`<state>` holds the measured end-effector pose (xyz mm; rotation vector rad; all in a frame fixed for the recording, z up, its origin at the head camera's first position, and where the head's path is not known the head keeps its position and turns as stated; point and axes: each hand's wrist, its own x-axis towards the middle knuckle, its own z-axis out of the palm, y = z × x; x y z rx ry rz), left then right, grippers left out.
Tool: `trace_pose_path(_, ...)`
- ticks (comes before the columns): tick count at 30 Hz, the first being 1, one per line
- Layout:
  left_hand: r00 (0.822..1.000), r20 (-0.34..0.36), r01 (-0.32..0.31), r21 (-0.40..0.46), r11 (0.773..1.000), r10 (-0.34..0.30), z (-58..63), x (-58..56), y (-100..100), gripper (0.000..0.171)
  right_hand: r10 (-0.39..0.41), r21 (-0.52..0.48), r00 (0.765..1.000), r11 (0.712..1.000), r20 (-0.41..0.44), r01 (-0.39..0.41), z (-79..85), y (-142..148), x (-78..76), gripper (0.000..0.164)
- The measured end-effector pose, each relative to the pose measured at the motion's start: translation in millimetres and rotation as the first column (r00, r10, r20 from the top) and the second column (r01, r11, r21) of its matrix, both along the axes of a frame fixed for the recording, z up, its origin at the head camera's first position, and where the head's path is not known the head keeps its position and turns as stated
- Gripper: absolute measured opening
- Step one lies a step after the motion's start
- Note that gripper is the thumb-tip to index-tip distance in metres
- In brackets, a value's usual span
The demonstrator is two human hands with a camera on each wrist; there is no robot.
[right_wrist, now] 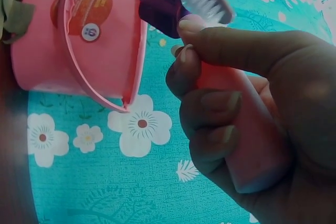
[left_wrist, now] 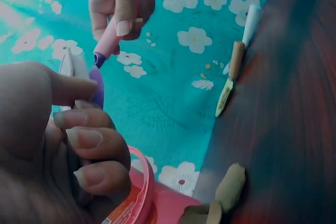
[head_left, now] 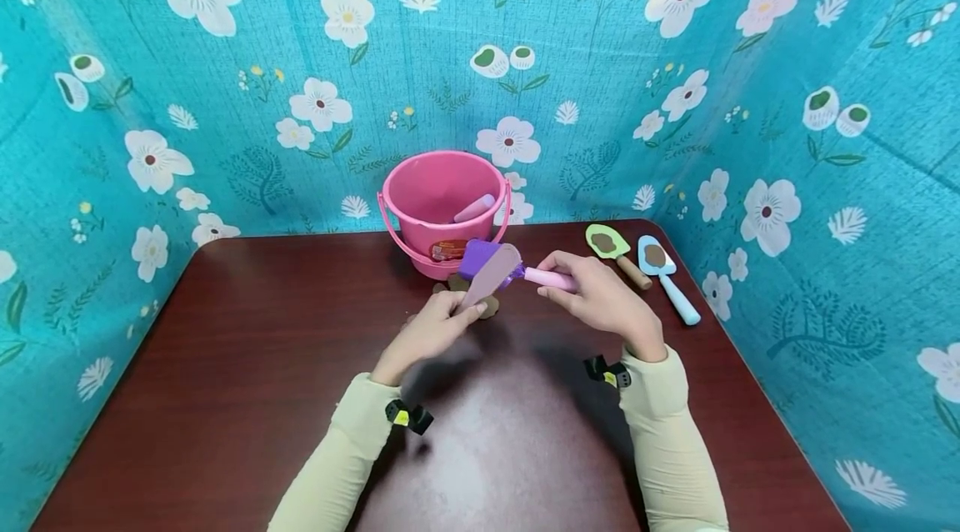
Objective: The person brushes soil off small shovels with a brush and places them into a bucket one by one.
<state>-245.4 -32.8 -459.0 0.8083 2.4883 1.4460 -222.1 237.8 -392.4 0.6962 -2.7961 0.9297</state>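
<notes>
My left hand [head_left: 427, 336] grips a brush [head_left: 493, 272], its smooth mauve back turned up in the head view; its pale bristles show in the right wrist view. A toy trowel with a purple blade [head_left: 476, 258] and pink handle [right_wrist: 247, 129] is held in my right hand [head_left: 600, 294], fingers curled round the handle. The bristle side faces the purple blade, close against it; whether they touch I cannot tell. Both tools are raised above the table, in front of a pink bucket [head_left: 416, 236]. A pale pink handle [head_left: 475, 208] sticks up inside the bucket.
Several brown, flat pieces [head_left: 489, 308] lie on the dark wooden table [head_left: 247, 365] before the bucket. At the back right lie a green trowel [head_left: 617, 242] with a brown handle and a light blue trowel [head_left: 677, 298], both with brown patches. Floral cloth [head_left: 255, 123] hangs behind and beside the table.
</notes>
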Motion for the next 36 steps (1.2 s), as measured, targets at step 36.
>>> trace_pose_path(36, 0.99, 0.141, -0.014, 0.134, 0.991, -0.005, -14.0, -15.7, -13, 0.026, -0.008, 0.027, 0.999, 1.0, -0.038, 0.009, 0.5, -1, 2.6, 0.027)
